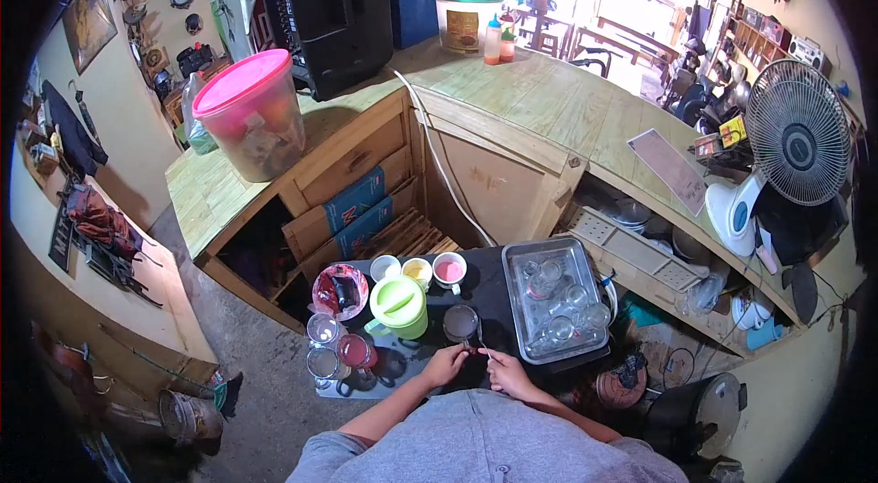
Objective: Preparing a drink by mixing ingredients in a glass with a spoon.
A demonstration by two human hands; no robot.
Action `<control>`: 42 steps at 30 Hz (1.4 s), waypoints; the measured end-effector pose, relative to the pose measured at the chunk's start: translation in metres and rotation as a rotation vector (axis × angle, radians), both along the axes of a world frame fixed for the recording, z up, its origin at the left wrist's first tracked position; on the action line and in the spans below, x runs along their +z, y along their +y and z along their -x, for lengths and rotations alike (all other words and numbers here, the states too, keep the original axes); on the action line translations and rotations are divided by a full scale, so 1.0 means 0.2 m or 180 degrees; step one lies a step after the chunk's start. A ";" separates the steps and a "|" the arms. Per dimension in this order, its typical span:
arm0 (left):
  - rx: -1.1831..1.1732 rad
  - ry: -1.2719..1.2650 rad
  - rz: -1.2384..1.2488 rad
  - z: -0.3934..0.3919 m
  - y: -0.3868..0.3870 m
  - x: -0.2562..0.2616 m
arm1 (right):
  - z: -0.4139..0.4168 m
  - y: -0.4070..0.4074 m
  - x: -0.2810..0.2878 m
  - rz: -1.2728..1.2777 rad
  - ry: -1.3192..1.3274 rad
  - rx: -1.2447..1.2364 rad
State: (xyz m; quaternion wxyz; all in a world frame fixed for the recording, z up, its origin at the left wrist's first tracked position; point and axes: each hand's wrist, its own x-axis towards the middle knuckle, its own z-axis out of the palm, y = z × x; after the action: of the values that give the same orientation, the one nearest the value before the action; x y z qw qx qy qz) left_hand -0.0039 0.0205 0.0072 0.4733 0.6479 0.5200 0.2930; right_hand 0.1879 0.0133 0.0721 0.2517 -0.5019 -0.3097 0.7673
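Note:
A clear glass mug (460,324) stands on the dark tabletop before me. My left hand (446,365) is at its near side, fingers by the handle; whether it grips the handle is unclear. My right hand (507,372) holds a metal spoon (481,333) upright just right of the mug. Left of the mug stands a lime green lidded pitcher (398,308), with several glass mugs (357,350) beside it, one holding reddish liquid. Behind are a cup of pink contents (449,269), a cup of yellow contents (417,271) and a whitish cup (385,268).
A metal tray (514,308) of glass mugs lies at the right. An open tub (341,291) with a red-smeared rim stands at the left. Beyond runs a wooden counter (521,95) with a pink-lidded bucket (250,126), a speaker (336,9) and a fan (798,140).

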 end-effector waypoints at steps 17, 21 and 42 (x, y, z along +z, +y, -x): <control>-0.0027 0.0004 -0.0004 0.08 -0.01 -0.02 | 0.02 0.07 0.02 -0.0160 -0.0137 0.0046; 0.0124 0.0088 -0.0113 0.12 -0.02 -0.08 | 0.05 0.18 -0.03 -0.0904 -0.1230 0.0330; 0.0380 0.1572 0.0570 0.28 0.04 0.08 | 0.14 0.63 0.14 -0.3400 -0.3726 0.2015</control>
State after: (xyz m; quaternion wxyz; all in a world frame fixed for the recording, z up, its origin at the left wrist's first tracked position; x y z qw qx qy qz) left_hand -0.0593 0.0276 0.0236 0.3693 0.6236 0.6808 0.1063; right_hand 0.1598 0.1397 0.1003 0.0276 -0.5213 -0.8359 0.1695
